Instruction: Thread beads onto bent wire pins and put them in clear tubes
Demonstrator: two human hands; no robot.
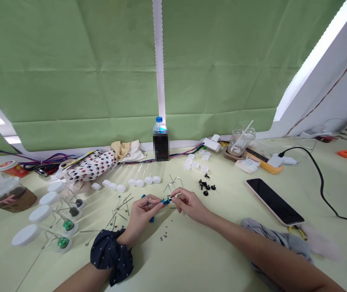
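Between my two hands, just above the table, is a small blue part (166, 201). My left hand (145, 211), with a dark dotted scrunchie (111, 254) at the wrist, pinches its left side. The fingertips of my right hand (188, 203) are closed at its right end, on a small dark piece whose kind I cannot make out. Another blue piece (151, 219) shows just below my left hand. Thin metal rods (117, 211) lie to the left, and bent metal wires (173, 184) lie beyond my hands. Tiny metal bits (163, 236) are scattered nearer to me.
Black screw-like parts (205, 186) and white caps (195, 165) lie beyond my right hand. Clear tubes with white caps (140, 183) lie at the back left. A phone (275, 201) and grey cloth (261, 231) are on the right. A bottle (160, 128) stands at the back.
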